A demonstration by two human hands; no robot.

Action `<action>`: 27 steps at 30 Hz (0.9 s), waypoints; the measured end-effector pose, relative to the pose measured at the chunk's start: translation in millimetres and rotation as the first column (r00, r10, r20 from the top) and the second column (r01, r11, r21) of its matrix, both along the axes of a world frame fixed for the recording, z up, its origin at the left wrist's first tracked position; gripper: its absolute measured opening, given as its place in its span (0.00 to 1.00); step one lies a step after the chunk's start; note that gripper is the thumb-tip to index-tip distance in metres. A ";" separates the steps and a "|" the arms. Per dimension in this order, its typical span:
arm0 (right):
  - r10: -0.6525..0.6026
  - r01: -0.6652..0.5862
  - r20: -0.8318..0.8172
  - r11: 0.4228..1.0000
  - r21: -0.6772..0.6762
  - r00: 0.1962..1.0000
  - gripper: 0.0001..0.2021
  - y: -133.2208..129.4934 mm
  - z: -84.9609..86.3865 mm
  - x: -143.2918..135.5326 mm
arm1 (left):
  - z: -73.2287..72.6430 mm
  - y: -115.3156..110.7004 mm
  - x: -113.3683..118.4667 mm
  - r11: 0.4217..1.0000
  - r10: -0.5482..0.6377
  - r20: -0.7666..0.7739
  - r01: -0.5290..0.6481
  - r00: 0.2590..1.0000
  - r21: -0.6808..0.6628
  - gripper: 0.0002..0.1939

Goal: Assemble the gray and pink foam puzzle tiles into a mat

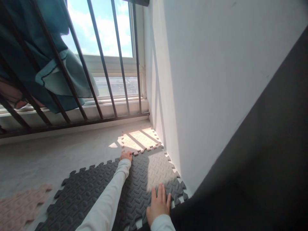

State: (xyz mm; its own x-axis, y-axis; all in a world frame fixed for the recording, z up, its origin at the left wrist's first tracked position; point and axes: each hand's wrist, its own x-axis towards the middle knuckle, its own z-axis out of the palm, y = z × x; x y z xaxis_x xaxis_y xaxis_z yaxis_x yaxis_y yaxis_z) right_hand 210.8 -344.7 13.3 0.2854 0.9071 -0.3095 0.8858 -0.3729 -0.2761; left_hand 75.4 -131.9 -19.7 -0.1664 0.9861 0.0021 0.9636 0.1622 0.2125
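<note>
A light, sunlit foam floor tile (138, 139) lies at the far end, against dark grey foam tiles (138, 173) with toothed edges. My left hand (125, 156) reaches far forward to the seam, its fingers curled closed at the light tile's near left corner. That corner and the fingertips are partly hidden under the hand. Nearer to me, my right hand (158, 203) rests flat on a grey tile with its fingers spread, holding nothing. Some teeth along the light tile's near edge meet the grey tile; whether they are fully interlocked I cannot tell.
A white wall (190, 96) runs close along the tiles' right side. Dark railing bars (103, 64) stand before a window, with blue-green fabric (48, 64) behind them. A pinkish foam tile (21, 207) lies at lower left on the pale floor (48, 160).
</note>
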 end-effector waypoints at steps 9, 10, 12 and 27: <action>0.000 0.000 0.002 1.000 0.002 1.000 0.30 -0.5 4.1 -0.7 | -6.0 -5.8 -8.7 0.991 -0.126 -0.078 0.122 0.989 -0.052 0.13; 0.002 -0.002 0.003 1.000 0.001 1.000 0.30 -0.6 4.2 -0.8 | -6.3 -4.4 -9.8 0.991 -0.125 -0.056 0.122 0.991 -0.054 0.13; 0.006 -0.006 0.002 1.000 -0.001 1.000 0.30 -0.8 4.4 -1.2 | -6.8 -0.9 -11.0 0.991 -0.118 -0.008 0.117 0.993 -0.061 0.13; 0.017 -0.017 -0.020 1.000 -0.021 1.000 0.30 -2.6 7.6 3.4 | -1.9 -1.0 -9.8 0.983 -0.161 -0.044 0.156 0.986 -0.100 0.17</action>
